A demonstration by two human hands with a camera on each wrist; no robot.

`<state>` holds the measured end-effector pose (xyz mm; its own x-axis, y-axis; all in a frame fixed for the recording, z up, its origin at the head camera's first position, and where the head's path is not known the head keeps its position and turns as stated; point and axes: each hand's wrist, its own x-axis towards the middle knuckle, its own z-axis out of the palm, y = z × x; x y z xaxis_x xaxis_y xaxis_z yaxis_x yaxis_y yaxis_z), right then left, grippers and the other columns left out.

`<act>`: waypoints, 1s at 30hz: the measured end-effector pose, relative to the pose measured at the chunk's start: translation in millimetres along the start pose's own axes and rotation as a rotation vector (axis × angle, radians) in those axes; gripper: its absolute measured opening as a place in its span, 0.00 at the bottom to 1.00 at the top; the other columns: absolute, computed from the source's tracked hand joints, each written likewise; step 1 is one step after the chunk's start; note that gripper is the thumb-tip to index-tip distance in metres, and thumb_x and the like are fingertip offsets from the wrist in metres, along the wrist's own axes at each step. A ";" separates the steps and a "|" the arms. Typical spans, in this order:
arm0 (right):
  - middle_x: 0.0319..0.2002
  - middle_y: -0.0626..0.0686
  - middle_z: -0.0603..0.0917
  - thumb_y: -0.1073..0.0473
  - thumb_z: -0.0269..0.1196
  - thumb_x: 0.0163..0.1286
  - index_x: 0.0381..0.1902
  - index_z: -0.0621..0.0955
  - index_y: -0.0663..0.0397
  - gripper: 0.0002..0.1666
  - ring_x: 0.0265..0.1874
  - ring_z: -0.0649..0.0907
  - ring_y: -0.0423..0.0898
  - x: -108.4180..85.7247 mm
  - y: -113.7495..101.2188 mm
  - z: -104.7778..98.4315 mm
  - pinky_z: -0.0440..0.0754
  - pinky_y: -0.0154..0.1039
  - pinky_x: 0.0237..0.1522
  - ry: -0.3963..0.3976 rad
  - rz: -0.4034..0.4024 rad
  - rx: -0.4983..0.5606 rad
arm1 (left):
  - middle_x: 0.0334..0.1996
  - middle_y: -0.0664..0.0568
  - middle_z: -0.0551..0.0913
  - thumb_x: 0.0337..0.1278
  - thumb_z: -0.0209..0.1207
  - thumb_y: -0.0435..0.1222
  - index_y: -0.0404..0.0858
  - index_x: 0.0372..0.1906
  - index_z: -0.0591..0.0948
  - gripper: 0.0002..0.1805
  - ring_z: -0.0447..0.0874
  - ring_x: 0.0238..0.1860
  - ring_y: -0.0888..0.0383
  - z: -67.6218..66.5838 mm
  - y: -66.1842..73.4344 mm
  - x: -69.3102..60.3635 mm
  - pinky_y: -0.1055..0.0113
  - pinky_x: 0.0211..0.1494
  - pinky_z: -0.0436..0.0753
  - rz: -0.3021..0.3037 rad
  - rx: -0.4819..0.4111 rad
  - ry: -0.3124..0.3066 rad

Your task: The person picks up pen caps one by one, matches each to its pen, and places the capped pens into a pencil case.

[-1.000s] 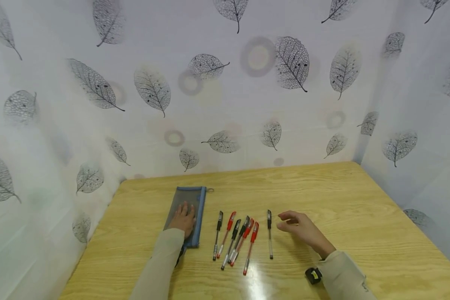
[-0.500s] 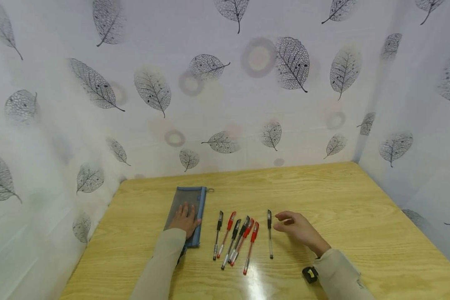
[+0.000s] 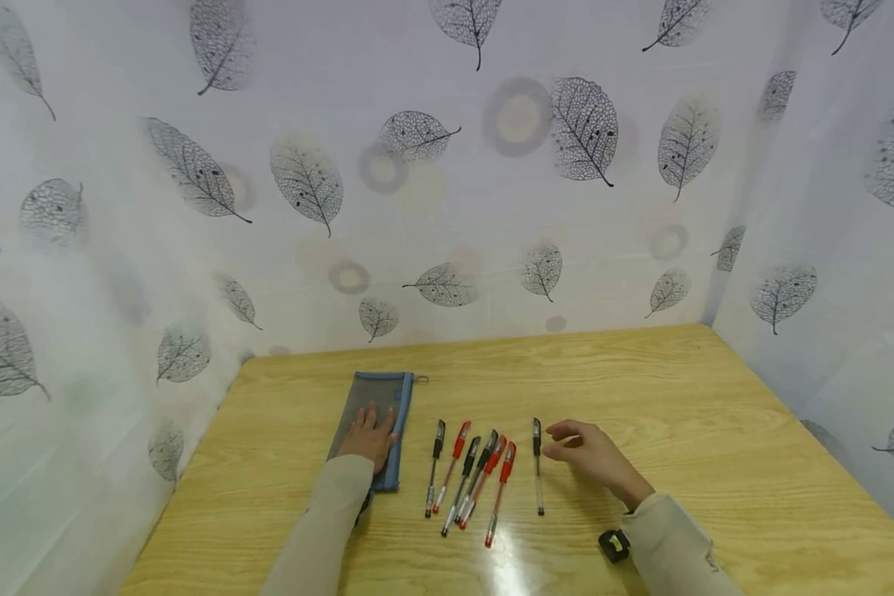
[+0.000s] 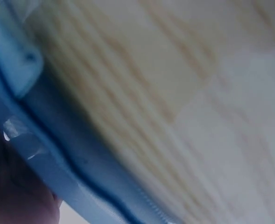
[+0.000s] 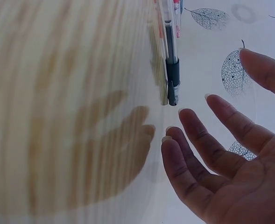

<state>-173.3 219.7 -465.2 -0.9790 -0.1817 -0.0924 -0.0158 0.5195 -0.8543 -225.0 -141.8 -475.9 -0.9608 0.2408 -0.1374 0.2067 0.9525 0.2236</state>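
Note:
My left hand (image 3: 367, 439) rests spread and flat on a grey mesh zip pouch (image 3: 379, 387) with blue edging. The pouch's blue edge (image 4: 76, 126) runs close up through the left wrist view. To the right, a black-capped gel pen (image 3: 538, 468) lies on its own. Beside its cap is my right hand (image 3: 596, 454), fingers loosely bent and holding nothing. In the right wrist view, a gap shows between the fingertips (image 5: 187, 116) and the pen's black grip or cap (image 5: 173, 72).
Several red and black gel pens, including a red-capped pen (image 3: 501, 495), lie loosely grouped on the wooden table (image 3: 663, 389). A small black device (image 3: 614, 545) with a yellow mark sits at my right cuff. Leaf-printed cloth (image 3: 447, 215) encloses the table's back and sides.
My right hand has shifted slightly left, nearer the lone black pen. The left thumb has spread outward over the pouch's blue edge. The pens and pouch stay in place.

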 end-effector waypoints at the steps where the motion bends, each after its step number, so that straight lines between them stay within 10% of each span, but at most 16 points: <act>1: 0.52 0.59 0.80 0.55 0.63 0.68 0.56 0.77 0.63 0.23 0.47 0.79 0.53 0.3 0.4 0.2 0.80 0.47 0.44 0.004 0.004 -0.002 | 0.71 0.28 0.53 0.75 0.44 0.39 0.33 0.72 0.62 0.26 0.50 0.71 0.32 0.1 -0.1 -0.2 0.43 0.70 0.56 0.001 0.003 0.007; 15: 0.51 0.60 0.80 0.55 0.64 0.67 0.55 0.77 0.64 0.24 0.48 0.79 0.54 -1.7 0.5 -0.6 0.80 0.48 0.46 -0.018 0.008 0.009 | 0.72 0.29 0.51 0.75 0.44 0.40 0.31 0.72 0.61 0.27 0.48 0.72 0.33 1.2 -2.7 -2.5 0.41 0.70 0.56 0.001 -0.025 -0.003; 23: 0.52 0.60 0.79 0.54 0.63 0.68 0.56 0.77 0.64 0.24 0.48 0.79 0.54 -2.8 2.8 -1.2 0.80 0.48 0.46 -0.023 0.011 0.025 | 0.73 0.27 0.39 0.62 0.53 0.60 0.28 0.74 0.52 0.50 0.35 0.72 0.30 16.2 -15.8 5.8 0.34 0.69 0.38 -0.058 -0.115 -0.034; 30: 0.53 0.60 0.79 0.54 0.63 0.68 0.57 0.76 0.63 0.25 0.49 0.79 0.54 -3.0 0.9 -1.9 0.80 0.49 0.47 -0.026 0.024 0.021 | 0.72 0.25 0.37 0.59 0.58 0.55 0.25 0.73 0.49 0.52 0.33 0.72 0.29 -4.9 -5.4 -5.1 0.37 0.71 0.40 -0.076 -0.135 -0.079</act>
<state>-170.8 222.3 -464.7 -0.9734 -0.1914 -0.1259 0.0120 0.5064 -0.8622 -222.2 -149.1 -471.7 -0.9542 0.1879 -0.2327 0.1023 0.9361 0.3364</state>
